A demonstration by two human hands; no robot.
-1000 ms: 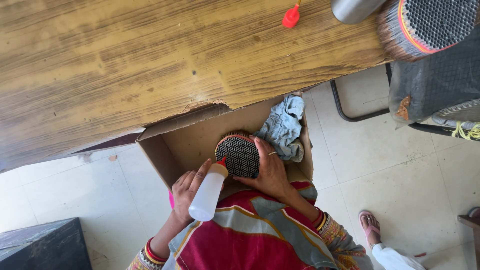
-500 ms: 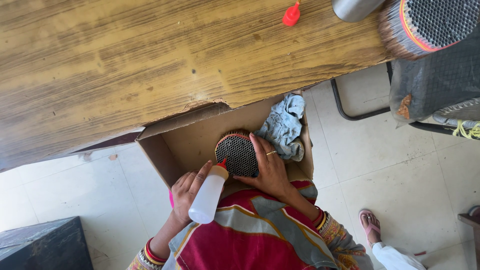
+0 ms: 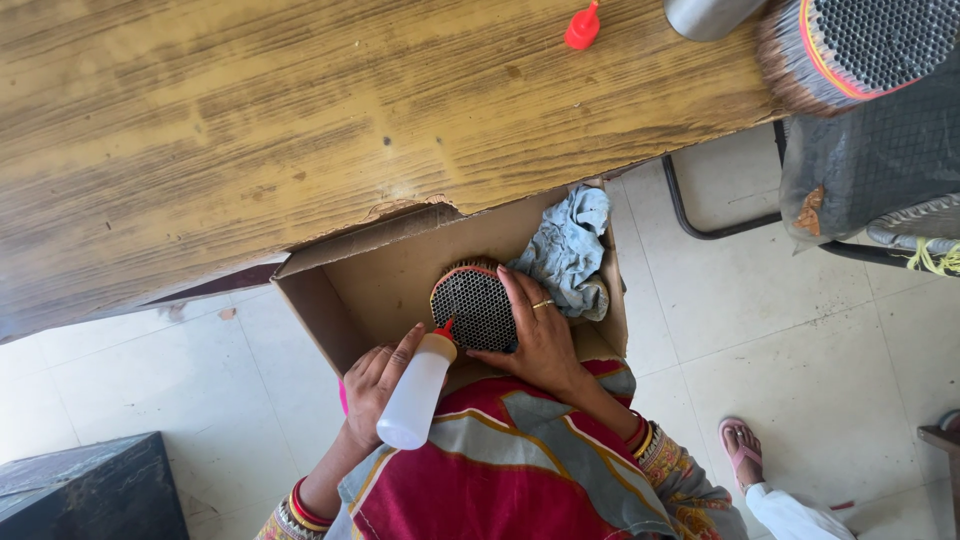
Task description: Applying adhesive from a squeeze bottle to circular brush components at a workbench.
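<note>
Round bundle of thin sticks with a honeycomb-looking dark end face (image 3: pixel 476 303) sits inside an open brown cardboard box (image 3: pixel 372 278), roughly mid-box, near the edge closest to the person. Right hand (image 3: pixel 540 340) has its grip wrapped over the right side of that bundle, fingers spread across the end face, a ring on one finger. Left hand (image 3: pixel 372 385) has its grip clamped around a white plastic squeeze bottle with a small red nozzle (image 3: pixel 416 392), and the nozzle tip is right at the lower left rim of the bundle, touching or just about touching, can't quite tell.

A crumpled pale blue rag (image 3: pixel 568 250) is stuffed into the far right corner of the box, just beside the bundle. The box is tucked partly under the near edge of a worn wooden table (image 3: pixel 300 120). At the table's far edge there's a loose red cap (image 3: pixel 582 27) next to a grey metal cup (image 3: pixel 706 15), and another bigger stick bundle with a honeycomb face (image 3: pixel 850 50) sits at the right corner. Someone's foot in a pink sandal (image 3: pixel 742 455) is on the tiled floor (image 3: pixel 780 330).
</note>
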